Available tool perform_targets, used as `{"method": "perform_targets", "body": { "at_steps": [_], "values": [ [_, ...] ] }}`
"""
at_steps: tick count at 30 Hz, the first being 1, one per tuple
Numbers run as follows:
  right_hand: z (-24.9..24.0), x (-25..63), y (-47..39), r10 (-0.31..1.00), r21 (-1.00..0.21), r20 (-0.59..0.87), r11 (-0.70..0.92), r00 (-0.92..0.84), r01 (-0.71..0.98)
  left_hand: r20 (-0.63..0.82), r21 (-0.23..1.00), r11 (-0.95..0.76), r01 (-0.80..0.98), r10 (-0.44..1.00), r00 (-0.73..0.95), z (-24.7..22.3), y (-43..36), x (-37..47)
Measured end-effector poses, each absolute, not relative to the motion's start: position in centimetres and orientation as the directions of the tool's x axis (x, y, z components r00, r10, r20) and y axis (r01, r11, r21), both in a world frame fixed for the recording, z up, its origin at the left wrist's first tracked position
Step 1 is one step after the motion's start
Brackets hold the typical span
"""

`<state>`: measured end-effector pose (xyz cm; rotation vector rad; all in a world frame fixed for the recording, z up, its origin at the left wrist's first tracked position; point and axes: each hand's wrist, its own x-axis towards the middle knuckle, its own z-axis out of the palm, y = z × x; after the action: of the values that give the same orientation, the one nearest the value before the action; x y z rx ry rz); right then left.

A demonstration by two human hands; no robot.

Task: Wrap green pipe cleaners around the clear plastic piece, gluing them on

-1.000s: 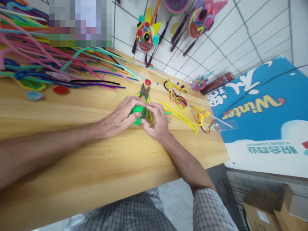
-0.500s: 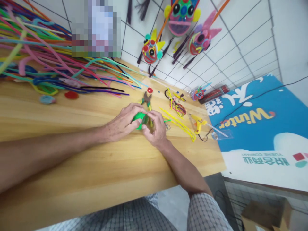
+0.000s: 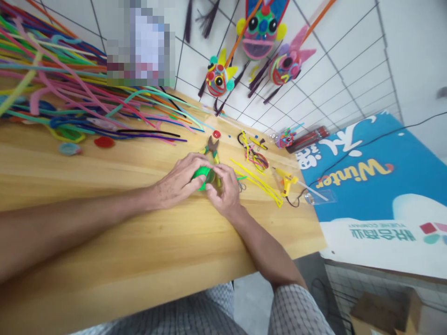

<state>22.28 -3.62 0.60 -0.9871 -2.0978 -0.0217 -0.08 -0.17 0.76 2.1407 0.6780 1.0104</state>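
Note:
Between my two hands is a small round green object point(image 3: 199, 177), its right side looking clear or darker. My left hand point(image 3: 179, 181) wraps it from the left, thumb along its near side. From the right, my right hand point(image 3: 225, 188) closes on it with thumb and fingers. Pliers point(image 3: 212, 146) with green and yellow handles lie just beyond the hands, the handles partly hidden. A red round piece point(image 3: 216, 134) sits by their jaws. Right of my right hand are yellow stems point(image 3: 261, 179) and small scissors point(image 3: 241, 186), partly covered.
Colourful fuzzy stems point(image 3: 87, 88) pile up at the back left of the wooden table point(image 3: 157, 260). A yellow glue gun point(image 3: 287, 182) with its cord lies at the right, near a blue board point(image 3: 356, 177). Decorated fish-like heads point(image 3: 261, 32) hang against the grid wall.
The view has shifted slightly. Both hands keep nearly the same hold on the green object, with no clear movement otherwise.

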Motion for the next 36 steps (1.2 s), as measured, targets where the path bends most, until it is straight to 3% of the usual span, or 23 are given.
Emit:
{"method": "perform_targets", "body": {
  "at_steps": [6,13,20,26,36],
  "values": [
    [1.2,22.1,-4.2,0.708,-0.318,0.604,0.634,-0.365,0.705,0.452,0.746,-0.637,0.192,0.697,0.556,0.5,-0.5,-0.3],
    [1.7,22.3,-4.5,0.749,-0.429,0.575,0.618,-0.328,0.659,0.457,0.771,-0.615,0.165,0.716,0.528,0.5,-0.5,0.0],
    [1.8,22.9,-4.5,0.781,-0.416,0.485,0.601,-0.393,0.682,0.434,0.781,-0.596,0.188,0.733,0.523,1.0,-0.8,-0.2],
    [1.7,22.9,-4.4,0.793,-0.470,0.483,0.593,-0.372,0.654,0.480,0.733,-0.644,0.220,0.718,0.504,1.3,-0.4,0.2],
    [2.0,22.6,-4.3,0.812,-0.504,0.496,0.558,-0.308,0.659,0.471,0.761,-0.609,0.224,0.756,0.455,1.8,0.5,1.3]
  ]
}}
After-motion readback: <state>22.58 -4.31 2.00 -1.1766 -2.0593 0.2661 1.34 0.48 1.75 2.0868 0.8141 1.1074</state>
